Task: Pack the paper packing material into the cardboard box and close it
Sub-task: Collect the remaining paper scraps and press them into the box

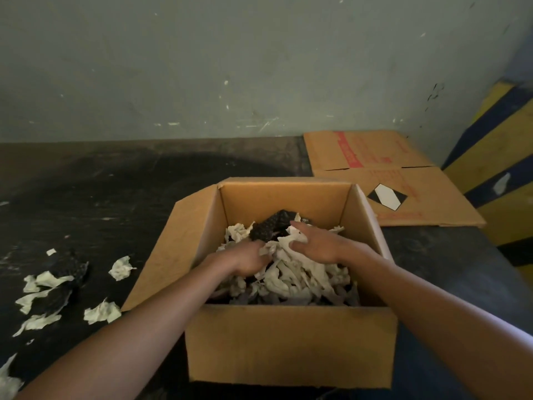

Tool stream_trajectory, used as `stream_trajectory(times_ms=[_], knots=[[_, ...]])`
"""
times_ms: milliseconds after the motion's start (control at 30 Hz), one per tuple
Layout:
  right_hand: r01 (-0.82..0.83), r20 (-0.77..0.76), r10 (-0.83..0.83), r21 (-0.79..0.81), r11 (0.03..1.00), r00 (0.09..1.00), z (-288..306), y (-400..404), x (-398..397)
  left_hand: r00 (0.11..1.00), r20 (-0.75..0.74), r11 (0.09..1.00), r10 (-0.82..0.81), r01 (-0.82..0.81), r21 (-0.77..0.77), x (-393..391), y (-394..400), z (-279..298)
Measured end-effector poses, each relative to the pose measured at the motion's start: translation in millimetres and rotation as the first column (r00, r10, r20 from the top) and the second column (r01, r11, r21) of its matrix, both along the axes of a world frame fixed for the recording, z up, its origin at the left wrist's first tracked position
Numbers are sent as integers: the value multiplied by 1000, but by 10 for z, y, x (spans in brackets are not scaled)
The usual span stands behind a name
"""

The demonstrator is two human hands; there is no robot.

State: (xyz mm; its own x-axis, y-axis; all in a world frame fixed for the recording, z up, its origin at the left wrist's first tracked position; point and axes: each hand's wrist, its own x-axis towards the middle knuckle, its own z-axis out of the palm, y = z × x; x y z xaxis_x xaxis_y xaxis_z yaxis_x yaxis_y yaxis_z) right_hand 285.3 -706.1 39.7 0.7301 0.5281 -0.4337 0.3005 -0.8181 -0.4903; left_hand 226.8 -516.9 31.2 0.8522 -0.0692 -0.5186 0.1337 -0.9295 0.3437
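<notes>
An open cardboard box (288, 342) stands on the dark table with its flaps spread outward. Inside lies a heap of crumpled white paper packing material (297, 277) mixed with a black dotted sheet (269, 226). Both my hands are inside the box on the heap. My left hand (248, 259) has its fingers curled into the paper at the left of the pile. My right hand (313, 243) lies palm down on the paper, fingers bent and pressing on it.
Several loose paper scraps (102, 311) and a black dotted sheet (67, 272) lie on the table left of the box. A flattened cardboard box (403, 183) lies at the back right. A grey wall stands behind; yellow and blue striped boards (496, 157) lean at the right.
</notes>
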Motion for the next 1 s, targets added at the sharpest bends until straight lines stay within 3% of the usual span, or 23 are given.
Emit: stream_trajectory(times_ms=[100,200,333,533,767,867,1000], knots=[[16,-70,-19,-44,999,997,-79,-91,-133,992,-112,998,-61,58,-30,-165,-28,42],[-72,-181,50,-120,990,982,-297,-28,-328,979,-183,993,-85,68,-98,-301,-139,-19],[-151,-185,118,-178,972,976,-323,46,-329,978,-173,992,-116,104,-76,-375,-188,-29],[-39,-46,35,-82,996,998,-50,-207,-200,987,-52,987,-154,156,42,-374,54,43],[-186,-171,146,-247,951,974,-236,-234,-407,957,-202,974,-210,223,41,-424,57,-100],[-138,-142,112,-188,972,984,-72,-274,-344,970,-134,978,-202,207,27,-478,32,16],[-110,17,114,-160,981,993,310,-311,-209,988,131,997,-80,77,26,-566,153,271]])
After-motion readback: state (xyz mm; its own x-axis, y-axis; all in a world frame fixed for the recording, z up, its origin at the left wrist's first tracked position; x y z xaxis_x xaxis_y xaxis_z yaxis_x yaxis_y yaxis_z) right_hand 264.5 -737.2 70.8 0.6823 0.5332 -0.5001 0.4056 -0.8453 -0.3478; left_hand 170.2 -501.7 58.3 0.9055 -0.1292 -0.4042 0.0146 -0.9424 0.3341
